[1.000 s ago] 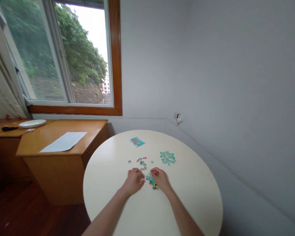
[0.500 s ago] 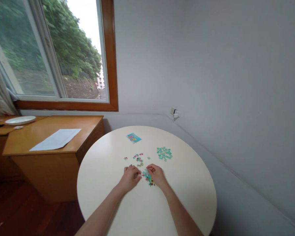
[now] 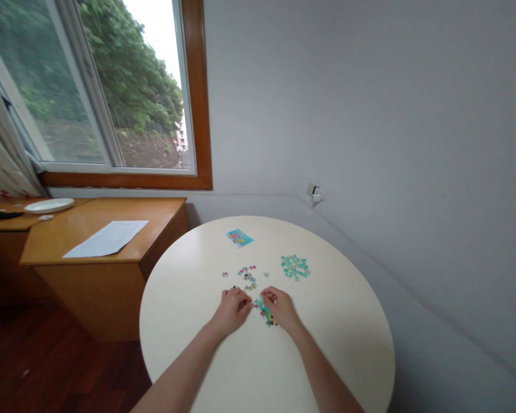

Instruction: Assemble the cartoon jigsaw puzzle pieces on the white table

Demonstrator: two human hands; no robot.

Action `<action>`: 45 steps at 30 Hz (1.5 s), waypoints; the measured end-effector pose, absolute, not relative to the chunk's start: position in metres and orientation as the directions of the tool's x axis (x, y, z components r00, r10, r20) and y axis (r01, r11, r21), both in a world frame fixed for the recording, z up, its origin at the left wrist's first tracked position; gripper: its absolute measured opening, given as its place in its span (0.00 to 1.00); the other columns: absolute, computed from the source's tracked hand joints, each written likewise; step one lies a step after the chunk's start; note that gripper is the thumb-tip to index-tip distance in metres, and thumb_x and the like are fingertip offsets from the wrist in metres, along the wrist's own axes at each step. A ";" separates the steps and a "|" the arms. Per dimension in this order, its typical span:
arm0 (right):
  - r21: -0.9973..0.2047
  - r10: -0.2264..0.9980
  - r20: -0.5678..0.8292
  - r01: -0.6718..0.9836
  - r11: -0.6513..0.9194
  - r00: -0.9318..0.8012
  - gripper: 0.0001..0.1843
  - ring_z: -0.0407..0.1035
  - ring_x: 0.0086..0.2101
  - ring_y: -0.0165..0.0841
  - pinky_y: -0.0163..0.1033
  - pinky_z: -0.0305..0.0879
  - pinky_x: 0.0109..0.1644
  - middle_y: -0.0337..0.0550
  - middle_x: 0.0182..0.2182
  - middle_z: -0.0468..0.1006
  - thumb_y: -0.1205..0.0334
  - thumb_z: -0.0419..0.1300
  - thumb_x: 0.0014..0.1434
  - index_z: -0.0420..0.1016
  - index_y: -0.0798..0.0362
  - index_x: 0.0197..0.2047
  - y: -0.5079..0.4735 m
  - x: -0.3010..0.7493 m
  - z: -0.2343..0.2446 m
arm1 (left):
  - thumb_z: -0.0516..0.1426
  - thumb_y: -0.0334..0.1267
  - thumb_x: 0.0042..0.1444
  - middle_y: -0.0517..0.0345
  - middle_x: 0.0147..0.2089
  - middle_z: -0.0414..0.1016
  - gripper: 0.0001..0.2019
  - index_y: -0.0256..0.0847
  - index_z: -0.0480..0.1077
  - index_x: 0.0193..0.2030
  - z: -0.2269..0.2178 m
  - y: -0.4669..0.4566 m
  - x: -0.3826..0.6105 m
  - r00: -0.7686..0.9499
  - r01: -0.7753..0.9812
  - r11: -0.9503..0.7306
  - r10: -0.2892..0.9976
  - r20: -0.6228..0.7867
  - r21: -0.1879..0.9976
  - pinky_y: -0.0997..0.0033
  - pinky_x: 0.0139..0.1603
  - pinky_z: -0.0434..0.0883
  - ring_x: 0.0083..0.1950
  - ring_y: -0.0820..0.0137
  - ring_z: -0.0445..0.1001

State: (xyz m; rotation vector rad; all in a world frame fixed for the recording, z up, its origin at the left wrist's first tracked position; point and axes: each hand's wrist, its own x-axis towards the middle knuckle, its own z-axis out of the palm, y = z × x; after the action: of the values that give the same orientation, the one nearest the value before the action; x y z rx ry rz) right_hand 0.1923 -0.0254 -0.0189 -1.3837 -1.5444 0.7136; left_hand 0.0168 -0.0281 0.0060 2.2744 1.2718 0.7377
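My left hand (image 3: 233,310) and my right hand (image 3: 280,307) rest side by side on a round cream table (image 3: 335,344), fingers curled in a pinch. Between them lies a small joined patch of colourful puzzle pieces (image 3: 264,312), which both hands touch at its edges. What the fingertips pinch is too small to make out. Just beyond the hands lie several loose pink and green pieces (image 3: 248,276). A heap of teal pieces (image 3: 295,267) sits farther right. A small blue picture card (image 3: 239,237) lies near the table's far edge.
A wooden desk (image 3: 112,264) stands left of the table with a white sheet of paper (image 3: 106,238) on it. A white plate (image 3: 49,205) and a dark object (image 3: 7,215) lie farther left under the window. A wall socket (image 3: 314,191) is behind the table.
Both hands stay pinched at the joined patch with only slight finger shifts. The view has swung a little, mostly from my head moving.
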 end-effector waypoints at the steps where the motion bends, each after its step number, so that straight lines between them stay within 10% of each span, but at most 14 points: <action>1: -0.876 0.968 0.245 0.439 0.201 0.047 0.08 0.63 0.21 0.26 0.30 0.58 0.24 0.36 0.18 0.70 0.63 0.53 0.48 0.72 0.55 0.27 -0.026 0.192 -0.019 | 0.50 0.39 0.57 0.52 0.37 0.74 0.11 0.41 0.73 0.34 0.006 -0.029 0.017 0.440 0.640 -0.493 0.864 0.244 0.589 0.61 0.48 0.57 0.44 0.65 0.68; 18: -0.955 0.961 0.205 0.254 0.155 0.187 0.15 0.61 0.22 0.28 0.33 0.56 0.26 0.38 0.18 0.69 0.53 0.56 0.43 0.73 0.56 0.28 -0.018 0.196 -0.016 | 0.44 0.36 0.62 0.53 0.33 0.71 0.15 0.38 0.70 0.31 0.007 -0.028 0.020 0.453 0.734 -0.540 0.841 0.296 0.412 0.65 0.43 0.54 0.40 0.68 0.67; 27: -0.993 0.999 0.016 0.119 0.011 0.046 0.11 0.66 0.26 0.30 0.36 0.60 0.34 0.39 0.21 0.74 0.58 0.62 0.37 0.75 0.55 0.26 -0.006 0.205 -0.004 | 0.47 0.33 0.57 0.54 0.31 0.73 0.13 0.38 0.69 0.27 0.012 -0.020 0.025 0.376 0.774 -0.411 0.910 0.173 0.481 0.66 0.42 0.53 0.39 0.66 0.68; 45: -0.981 0.963 0.080 -0.150 0.121 0.256 0.12 0.63 0.24 0.28 0.36 0.58 0.31 0.37 0.20 0.71 0.56 0.65 0.38 0.74 0.54 0.27 0.004 0.215 -0.013 | 0.53 0.32 0.54 0.57 0.27 0.76 0.09 0.37 0.75 0.30 0.000 0.008 0.033 0.210 0.492 -0.353 0.935 0.285 0.796 0.76 0.35 0.64 0.29 0.73 0.70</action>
State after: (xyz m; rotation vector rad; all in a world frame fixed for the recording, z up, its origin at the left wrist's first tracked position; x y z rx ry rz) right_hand 0.2151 0.0044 -0.0131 -1.1245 -0.9536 1.0260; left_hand 0.0334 0.0082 0.0004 1.9379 1.3187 1.0432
